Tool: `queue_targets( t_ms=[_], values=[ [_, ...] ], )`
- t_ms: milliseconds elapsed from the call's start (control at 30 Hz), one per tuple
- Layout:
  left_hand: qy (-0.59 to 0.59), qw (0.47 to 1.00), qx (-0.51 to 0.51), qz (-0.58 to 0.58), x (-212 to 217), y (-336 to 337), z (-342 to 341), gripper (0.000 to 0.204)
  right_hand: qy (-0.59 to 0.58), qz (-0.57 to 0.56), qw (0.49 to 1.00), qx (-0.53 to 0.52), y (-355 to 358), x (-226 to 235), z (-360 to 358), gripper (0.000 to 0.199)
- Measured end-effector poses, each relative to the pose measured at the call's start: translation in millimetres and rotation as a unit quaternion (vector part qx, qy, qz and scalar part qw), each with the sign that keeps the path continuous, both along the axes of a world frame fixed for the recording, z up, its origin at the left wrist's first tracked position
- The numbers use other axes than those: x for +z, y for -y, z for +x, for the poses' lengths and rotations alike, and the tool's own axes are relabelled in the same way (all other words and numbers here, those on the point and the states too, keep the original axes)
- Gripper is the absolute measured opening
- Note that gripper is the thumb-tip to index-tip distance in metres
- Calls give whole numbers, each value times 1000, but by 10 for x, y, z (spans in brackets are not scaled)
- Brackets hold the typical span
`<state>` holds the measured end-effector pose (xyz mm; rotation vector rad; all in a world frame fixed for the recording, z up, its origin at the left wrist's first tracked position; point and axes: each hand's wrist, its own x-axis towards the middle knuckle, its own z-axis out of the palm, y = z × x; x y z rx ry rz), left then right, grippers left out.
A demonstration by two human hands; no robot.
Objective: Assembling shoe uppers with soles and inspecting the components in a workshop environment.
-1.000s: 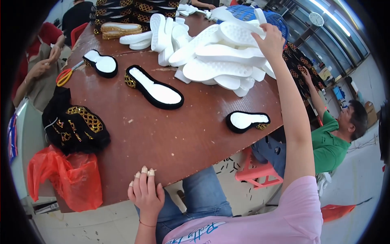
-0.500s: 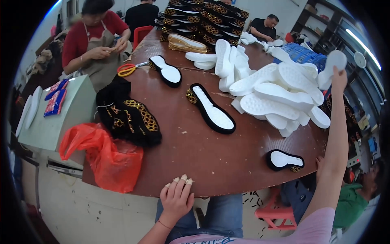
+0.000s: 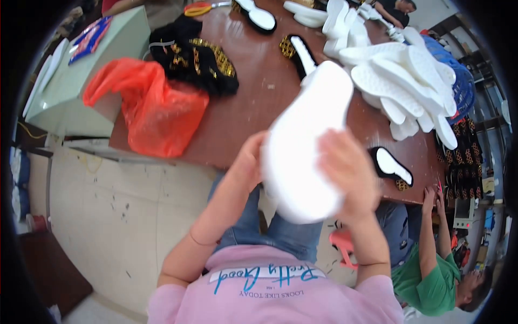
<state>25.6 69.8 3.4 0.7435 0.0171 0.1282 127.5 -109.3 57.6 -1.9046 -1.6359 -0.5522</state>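
A white wedge-shaped shoe sole [image 3: 305,146] is raised toward me, its wide end nearest, over the front edge of the brown table. My left hand [image 3: 253,159] grips its left side, with the fingers hidden behind it. Against its right side lies my right hand [image 3: 349,175], closed on it and smeared by motion. Just beyond, the sole partly covers a black-edged shoe piece [image 3: 302,56] with a gold-patterned heel. A similar piece [image 3: 388,163] lies right of my right hand, and another black-edged piece [image 3: 263,19] is farther back.
White soles [image 3: 399,81] are heaped at the back right. On the left are a red plastic bag [image 3: 162,110], black and gold fabric uppers [image 3: 189,59] and a pale green box [image 3: 129,43]. Orange-handled scissors [image 3: 198,8] lie at the back. A green-shirted co-worker [image 3: 426,278] sits at right.
My right hand has brought the white sole from beside the heap to in front of me. The left has risen from the table edge to meet it. The view has tilted down.
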Motion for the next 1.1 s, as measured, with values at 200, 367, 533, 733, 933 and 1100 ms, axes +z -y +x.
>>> queue_targets(
  t_ms=[200, 367, 533, 733, 933, 1100],
  values=[
    [-88, 987, -27, 132, 47, -305, -181, 48, -126, -114, 985, 18, -151, -402, -492, 28],
    [-4, 854, 36, 519, 63, -454, -128, 49, -224, 15, 973, -61, 183, -49, -310, 20],
    [91, 672, -11, 735, 148, -532, 249, 52, -338, 63, 923, -173, -51, 254, 5, 15],
    [137, 586, 42, 797, -60, -570, 381, 43, -434, -85, 882, -159, -913, -31, 725, 14],
    [122, 567, 101, 808, -100, -564, 282, 40, -372, -213, 900, -80, -1690, -601, 1243, 22],
    [122, 542, 154, 817, -120, -655, 352, 41, -379, -239, 892, -58, -1995, -638, 1375, 24]
  ],
)
